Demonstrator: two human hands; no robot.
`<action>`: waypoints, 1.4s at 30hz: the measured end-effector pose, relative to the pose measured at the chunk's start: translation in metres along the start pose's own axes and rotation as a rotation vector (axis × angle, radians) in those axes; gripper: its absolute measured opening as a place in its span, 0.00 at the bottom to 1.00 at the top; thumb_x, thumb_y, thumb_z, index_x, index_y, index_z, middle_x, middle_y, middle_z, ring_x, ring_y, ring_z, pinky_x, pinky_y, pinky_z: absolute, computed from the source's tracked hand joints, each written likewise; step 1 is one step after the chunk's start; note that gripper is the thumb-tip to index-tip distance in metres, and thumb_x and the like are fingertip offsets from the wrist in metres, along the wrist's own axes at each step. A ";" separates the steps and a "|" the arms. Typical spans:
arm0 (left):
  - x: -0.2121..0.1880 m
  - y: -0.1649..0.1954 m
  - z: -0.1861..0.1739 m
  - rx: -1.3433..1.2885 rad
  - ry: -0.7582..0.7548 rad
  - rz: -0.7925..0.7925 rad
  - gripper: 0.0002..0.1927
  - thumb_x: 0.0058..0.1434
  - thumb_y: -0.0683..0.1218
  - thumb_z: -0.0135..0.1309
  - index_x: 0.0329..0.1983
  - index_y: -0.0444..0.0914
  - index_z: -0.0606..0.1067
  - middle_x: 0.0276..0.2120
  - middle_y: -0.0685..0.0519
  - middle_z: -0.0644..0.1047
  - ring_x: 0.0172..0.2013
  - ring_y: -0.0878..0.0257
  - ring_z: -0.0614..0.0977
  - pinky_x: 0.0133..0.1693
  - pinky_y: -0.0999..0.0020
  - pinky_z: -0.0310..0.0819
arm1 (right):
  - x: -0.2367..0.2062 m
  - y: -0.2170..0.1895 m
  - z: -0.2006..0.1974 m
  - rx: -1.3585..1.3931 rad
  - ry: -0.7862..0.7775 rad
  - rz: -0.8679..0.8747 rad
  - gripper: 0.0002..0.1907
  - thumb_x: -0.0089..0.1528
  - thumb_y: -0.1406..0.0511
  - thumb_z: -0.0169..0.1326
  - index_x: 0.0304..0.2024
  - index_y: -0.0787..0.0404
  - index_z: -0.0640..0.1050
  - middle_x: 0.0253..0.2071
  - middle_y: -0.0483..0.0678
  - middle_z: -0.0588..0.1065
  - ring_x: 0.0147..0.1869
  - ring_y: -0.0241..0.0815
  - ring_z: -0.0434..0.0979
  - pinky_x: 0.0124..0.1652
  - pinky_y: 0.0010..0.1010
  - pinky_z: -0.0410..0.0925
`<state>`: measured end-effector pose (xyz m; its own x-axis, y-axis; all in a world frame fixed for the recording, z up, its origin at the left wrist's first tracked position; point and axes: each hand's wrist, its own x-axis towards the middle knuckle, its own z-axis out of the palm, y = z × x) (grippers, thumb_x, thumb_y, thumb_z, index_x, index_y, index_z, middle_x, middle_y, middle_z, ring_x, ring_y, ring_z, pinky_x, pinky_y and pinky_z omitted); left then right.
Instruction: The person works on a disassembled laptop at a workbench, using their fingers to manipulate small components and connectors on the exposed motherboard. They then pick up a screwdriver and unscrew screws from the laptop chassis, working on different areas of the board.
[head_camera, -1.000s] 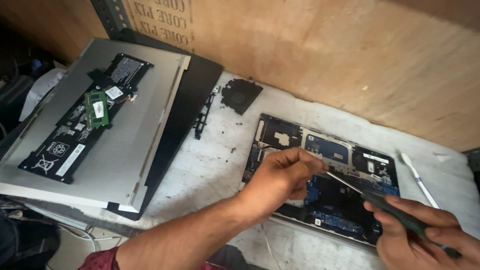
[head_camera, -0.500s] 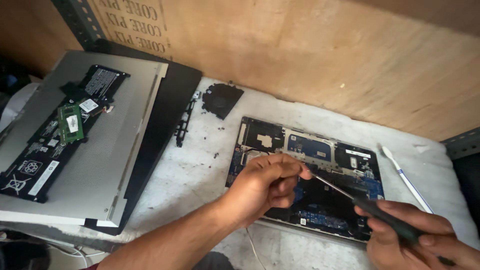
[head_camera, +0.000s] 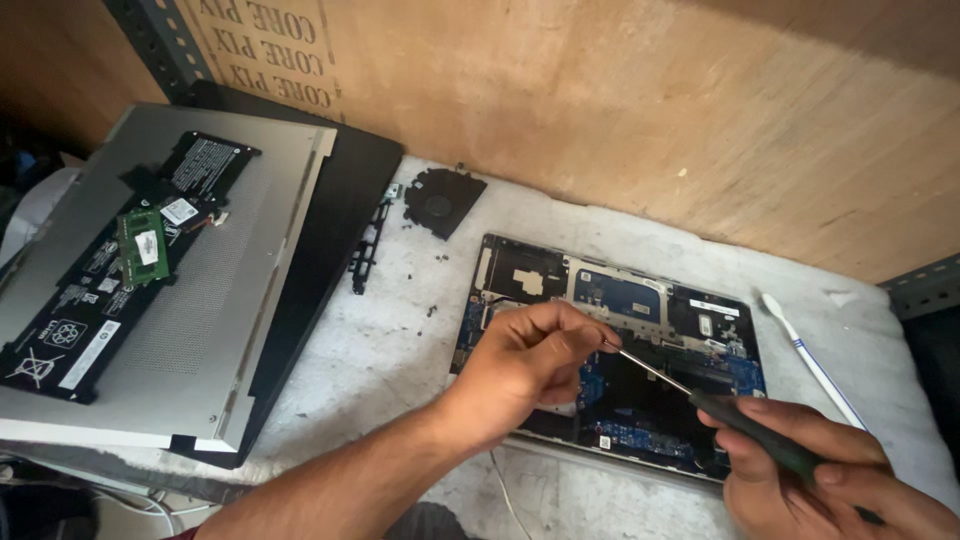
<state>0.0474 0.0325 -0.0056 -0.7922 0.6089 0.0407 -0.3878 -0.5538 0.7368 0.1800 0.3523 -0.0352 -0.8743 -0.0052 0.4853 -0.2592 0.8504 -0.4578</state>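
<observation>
The opened laptop base (head_camera: 610, 350) lies on the table (head_camera: 400, 330). My right hand (head_camera: 820, 470) grips the screwdriver (head_camera: 740, 425); my left hand (head_camera: 530, 360) pinches near its tip. I judge a slip could gouge the blue board.

Brown cardboard box (head_camera: 270, 50) with dark printing at top left behind the metal rack, white rectangular labels (head_camera: 88, 352) on the black battery, small white sticker (head_camera: 712, 304) on the open laptop's board
</observation>
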 end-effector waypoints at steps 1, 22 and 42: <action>0.000 -0.001 0.000 0.035 -0.003 0.024 0.09 0.72 0.43 0.51 0.42 0.32 0.77 0.31 0.61 0.76 0.22 0.73 0.65 0.25 0.74 0.58 | -0.001 0.006 -0.002 -0.054 0.017 -0.032 0.10 0.65 0.62 0.58 0.47 0.54 0.74 0.56 0.36 0.78 0.51 0.15 0.79 0.52 0.07 0.64; -0.001 0.017 0.000 0.130 0.046 0.044 0.11 0.71 0.45 0.53 0.42 0.31 0.79 0.29 0.56 0.76 0.22 0.72 0.67 0.23 0.76 0.58 | 0.054 -0.097 0.012 0.283 0.225 -0.404 0.20 0.61 0.75 0.57 0.38 0.65 0.56 0.51 0.69 0.73 0.57 0.68 0.80 0.48 0.48 0.76; 0.001 0.014 -0.002 0.226 0.022 0.150 0.13 0.72 0.48 0.55 0.46 0.32 0.80 0.28 0.57 0.76 0.22 0.74 0.68 0.23 0.76 0.60 | 0.049 -0.062 0.051 0.520 0.523 -0.121 0.27 0.65 0.77 0.63 0.49 0.65 0.55 0.39 0.67 0.74 0.49 0.59 0.85 0.45 0.43 0.78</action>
<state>0.0407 0.0246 0.0033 -0.8439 0.5157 0.1476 -0.1526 -0.4946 0.8556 0.1326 0.2722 -0.0208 -0.5521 0.2783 0.7859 -0.6152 0.5003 -0.6093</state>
